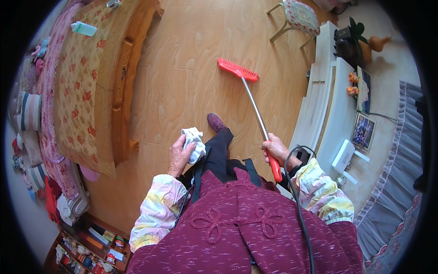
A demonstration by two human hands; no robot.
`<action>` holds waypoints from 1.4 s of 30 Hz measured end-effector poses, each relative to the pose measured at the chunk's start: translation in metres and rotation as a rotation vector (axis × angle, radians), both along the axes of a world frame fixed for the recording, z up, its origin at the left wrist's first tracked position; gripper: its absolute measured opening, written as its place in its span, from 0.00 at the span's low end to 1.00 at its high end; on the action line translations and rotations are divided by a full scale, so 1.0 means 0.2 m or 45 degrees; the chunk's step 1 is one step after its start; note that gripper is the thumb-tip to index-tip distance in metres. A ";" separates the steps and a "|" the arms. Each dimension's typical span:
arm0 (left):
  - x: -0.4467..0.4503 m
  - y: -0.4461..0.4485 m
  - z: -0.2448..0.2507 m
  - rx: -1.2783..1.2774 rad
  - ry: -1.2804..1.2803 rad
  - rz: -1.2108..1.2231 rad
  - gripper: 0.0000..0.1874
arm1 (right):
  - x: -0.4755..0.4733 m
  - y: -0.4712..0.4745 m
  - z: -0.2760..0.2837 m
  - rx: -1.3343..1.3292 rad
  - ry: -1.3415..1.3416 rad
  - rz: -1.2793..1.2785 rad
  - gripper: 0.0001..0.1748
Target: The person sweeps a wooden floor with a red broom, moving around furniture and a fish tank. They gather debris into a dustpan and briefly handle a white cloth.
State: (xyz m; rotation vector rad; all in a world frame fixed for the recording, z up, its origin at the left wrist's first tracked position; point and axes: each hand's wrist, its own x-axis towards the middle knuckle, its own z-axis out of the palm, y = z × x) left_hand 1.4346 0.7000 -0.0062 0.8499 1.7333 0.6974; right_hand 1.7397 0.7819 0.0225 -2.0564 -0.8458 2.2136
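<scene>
My left hand (180,154) grips a crumpled white cloth (194,144) at waist height, left of my legs. On the right, my right hand (276,149) is closed around the red grip of a long-handled brush or broom (254,102) with a metal pole. Its red bristled head (238,70) points away from me, over the wood-patterned floor (184,51); whether it touches the floor I cannot tell. A black cable (297,198) hangs beside my right wrist and runs down over my maroon jacket.
A wooden table (118,116) with a flowered cover stands left, bearing a bottle (84,28) and a cup (113,3). Behind it is a sofa with cushions (31,111). A padded chair (301,17) is ahead right, beside a white cabinet (342,85) holding a router (343,156).
</scene>
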 end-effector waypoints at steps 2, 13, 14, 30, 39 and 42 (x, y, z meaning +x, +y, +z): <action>0.01 -0.04 0.00 0.009 -0.012 -0.024 0.18 | 0.01 -0.13 -0.04 0.024 0.004 -0.048 0.13; 0.07 -0.50 -0.05 0.136 -0.085 -0.022 0.18 | 0.01 -0.53 -0.07 0.178 0.092 -0.088 0.12; 0.10 -0.54 -0.06 0.155 -0.085 0.005 0.17 | 0.02 -0.54 -0.09 0.198 0.072 -0.073 0.12; 0.00 -0.98 0.02 0.194 0.072 0.070 0.16 | 0.06 -1.24 -0.07 -0.023 0.034 0.050 0.40; -0.15 -1.30 -0.04 0.205 0.002 0.154 0.15 | -0.14 -1.54 0.10 -0.284 0.239 -0.082 0.41; -0.21 -1.35 -0.02 0.191 0.095 0.149 0.16 | -0.18 -1.55 0.19 -0.242 0.343 -0.212 0.41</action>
